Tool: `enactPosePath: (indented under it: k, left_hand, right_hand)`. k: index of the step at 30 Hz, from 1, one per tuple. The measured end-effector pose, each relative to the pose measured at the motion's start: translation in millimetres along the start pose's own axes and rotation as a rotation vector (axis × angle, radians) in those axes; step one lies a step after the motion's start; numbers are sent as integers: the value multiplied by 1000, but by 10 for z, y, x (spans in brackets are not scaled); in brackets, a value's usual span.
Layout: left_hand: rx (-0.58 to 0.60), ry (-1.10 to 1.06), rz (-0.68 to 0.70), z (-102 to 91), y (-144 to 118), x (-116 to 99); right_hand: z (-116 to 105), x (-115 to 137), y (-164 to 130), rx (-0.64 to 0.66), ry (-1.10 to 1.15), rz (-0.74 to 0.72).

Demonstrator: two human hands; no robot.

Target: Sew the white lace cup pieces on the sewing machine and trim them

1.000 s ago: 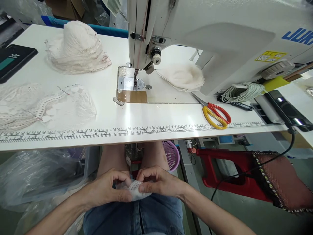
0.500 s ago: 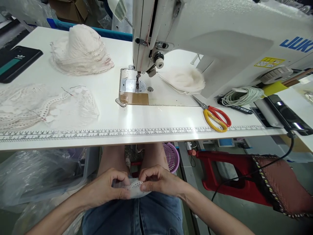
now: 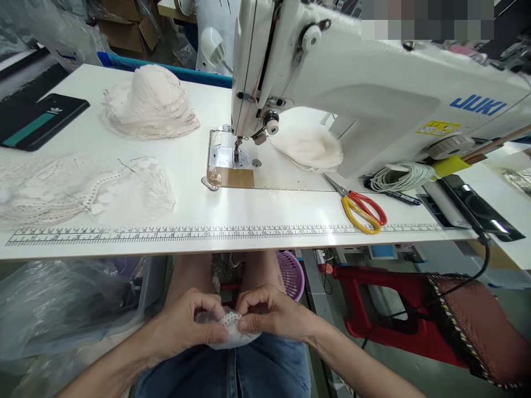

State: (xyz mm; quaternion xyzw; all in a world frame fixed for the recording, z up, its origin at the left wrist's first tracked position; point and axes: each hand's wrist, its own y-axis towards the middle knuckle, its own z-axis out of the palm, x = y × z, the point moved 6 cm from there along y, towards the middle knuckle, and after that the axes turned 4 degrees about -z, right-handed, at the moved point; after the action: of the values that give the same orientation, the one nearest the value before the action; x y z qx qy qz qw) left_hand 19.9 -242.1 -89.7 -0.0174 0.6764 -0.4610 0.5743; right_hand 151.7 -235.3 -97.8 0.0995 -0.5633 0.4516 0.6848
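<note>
Over my lap, below the table edge, my left hand (image 3: 186, 326) and my right hand (image 3: 271, 315) both pinch a small white perforated fabric piece (image 3: 232, 331). The fingertips of the two hands meet on its top edge. My blue denim shorts (image 3: 249, 370) lie under it. Above stands a white sewing machine (image 3: 365, 94) with its needle and presser foot (image 3: 236, 152) over the metal plate.
On the white table (image 3: 249, 204) sit a domed stack of lace pieces (image 3: 149, 102), flat lace pieces (image 3: 83, 185) at left, white round pads (image 3: 309, 148), red-and-yellow scissors (image 3: 360, 207), a coiled cable (image 3: 400, 177) and a dark phone (image 3: 39, 121). A red stool (image 3: 398, 298), purple basket (image 3: 290, 271) and plastic bags (image 3: 62, 304) lie below.
The view has tilted up a little, showing more of the machine. Both hands stay on the fabric piece over my lap, shifting only slightly.
</note>
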Motion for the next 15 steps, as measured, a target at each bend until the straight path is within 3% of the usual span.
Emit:
enactPosePath:
  k: [4, 9, 12, 15]
  left_hand:
    - [-38, 63, 55, -107, -127, -165]
    - [-161, 210, 76, -357, -357, -600]
    - [-231, 285, 97, -624, -387, -953]
    - [-261, 366, 100, -933, -228, -1347]
  right_hand:
    - [47, 252, 46, 51, -74, -59]
    - [127, 736, 120, 74, -201, -103]
    - [87, 1063, 244, 18, -308, -135]
    - [-98, 1376, 469, -121, -535, -179]
